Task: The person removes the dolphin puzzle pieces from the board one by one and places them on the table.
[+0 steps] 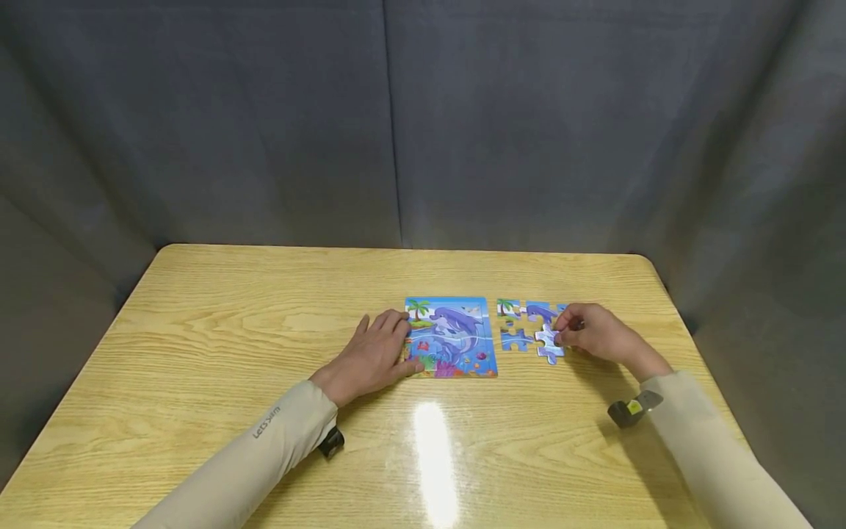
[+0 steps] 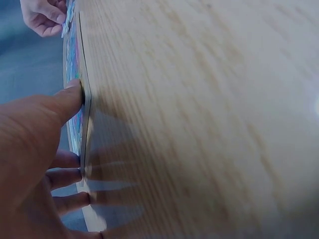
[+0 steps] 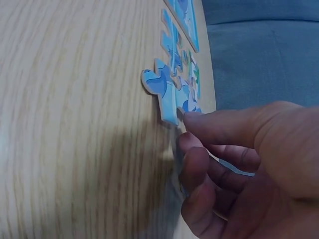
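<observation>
A square dolphin puzzle board [image 1: 456, 338] lies flat on the table with its picture facing up. Along its left edge rests my left hand [image 1: 373, 356], fingers spread; the left wrist view shows the thumb [image 2: 70, 99] on the board's border. To the right of the board, my right hand [image 1: 598, 334] pinches a blue puzzle piece [image 1: 549, 344] between thumb and fingers. In the right wrist view this puzzle piece [image 3: 167, 94] appears tilted up off the table. Other loose pieces lie around it, among them a palm-tree piece [image 1: 507, 308] and a blue piece [image 1: 515, 339].
The wooden table [image 1: 231, 316] has rounded far corners. Grey curtains [image 1: 264, 125] hang behind it and at both sides. A bright light reflection [image 1: 435, 463] falls on the tabletop in front of the board.
</observation>
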A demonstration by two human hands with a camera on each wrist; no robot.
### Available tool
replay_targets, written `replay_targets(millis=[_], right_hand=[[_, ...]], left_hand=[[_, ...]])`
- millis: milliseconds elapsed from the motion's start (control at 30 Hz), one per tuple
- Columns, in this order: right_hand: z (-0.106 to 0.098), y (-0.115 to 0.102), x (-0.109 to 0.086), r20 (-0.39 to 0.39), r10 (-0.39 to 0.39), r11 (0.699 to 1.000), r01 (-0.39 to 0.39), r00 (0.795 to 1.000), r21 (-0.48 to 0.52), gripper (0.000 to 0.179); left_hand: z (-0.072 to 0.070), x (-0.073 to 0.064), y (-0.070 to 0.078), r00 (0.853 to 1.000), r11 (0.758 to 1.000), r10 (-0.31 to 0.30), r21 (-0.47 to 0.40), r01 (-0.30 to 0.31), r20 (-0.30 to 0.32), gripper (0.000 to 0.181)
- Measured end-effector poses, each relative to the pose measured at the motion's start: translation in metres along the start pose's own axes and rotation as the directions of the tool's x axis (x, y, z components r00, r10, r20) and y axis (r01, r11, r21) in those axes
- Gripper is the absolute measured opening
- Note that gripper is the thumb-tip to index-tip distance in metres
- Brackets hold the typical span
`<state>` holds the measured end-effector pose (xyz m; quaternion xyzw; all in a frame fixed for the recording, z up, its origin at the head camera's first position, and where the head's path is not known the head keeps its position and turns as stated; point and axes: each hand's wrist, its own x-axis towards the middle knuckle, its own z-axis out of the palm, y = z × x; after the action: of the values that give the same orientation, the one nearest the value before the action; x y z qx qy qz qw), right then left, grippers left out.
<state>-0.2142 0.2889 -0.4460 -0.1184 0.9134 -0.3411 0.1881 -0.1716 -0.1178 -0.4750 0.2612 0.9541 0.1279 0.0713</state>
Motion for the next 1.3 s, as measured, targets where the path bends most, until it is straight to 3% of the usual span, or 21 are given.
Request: replay_targets(millis=[700,967,1300], right_hand=[[0.005,0.0,0.003,-0.022,-0.01,1.0,0.009,1.0,-0.018,0.005],[0.014,-0.02,0.01,-0.014,-0.05,0.999,0.05,0.999,-0.014,0.007],[0.043,-0.052,0.031,0.088,-0.128,0.992,0.128,0.988,0.005,0.011]], left_hand=[[0.0,-0.002,0.002,1.0,1.0,-0.014,-0.013,0.014,-0.004,0.064],[-0.001,-0.001,0.003,1.0,1.0,-0.007,-0.01,0.007,-0.011,0.061],[-0.001,0.0,0.004,1.0,1.0,-0.015,-0.01,0.015,0.004,0.059]])
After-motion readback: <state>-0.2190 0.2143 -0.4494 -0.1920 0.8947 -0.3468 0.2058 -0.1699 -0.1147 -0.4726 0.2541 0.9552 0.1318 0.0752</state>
